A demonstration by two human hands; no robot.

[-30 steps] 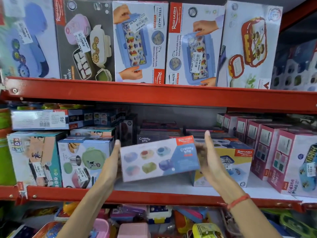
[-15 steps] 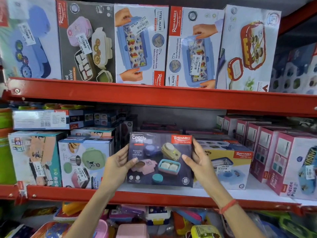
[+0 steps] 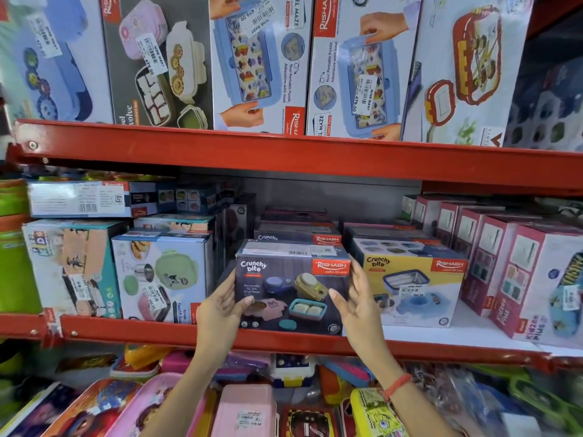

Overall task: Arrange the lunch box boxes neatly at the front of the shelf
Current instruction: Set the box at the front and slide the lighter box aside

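Observation:
A dark grey Crunchy Bite lunch box box (image 3: 291, 290) stands upright at the front of the middle shelf (image 3: 284, 342), its printed face towards me. My left hand (image 3: 220, 307) grips its left side, fingers curled round the front edge. My right hand (image 3: 356, 302) presses flat against its right side. A yellow Crunchy Bite box (image 3: 410, 285) stands just to its right, and more dark boxes (image 3: 296, 236) are stacked behind it.
A green-and-white lunch box box (image 3: 161, 275) and a teal kids box (image 3: 71, 266) stand to the left. Pink Kidzee boxes (image 3: 517, 272) line the right. Tall boxes (image 3: 262, 61) fill the upper shelf. Loose lunch boxes (image 3: 249, 408) lie below.
The box was held tilted with its pale side up a second ago. It has been turned front face out and set down upright at the shelf's front edge, both hands still on it.

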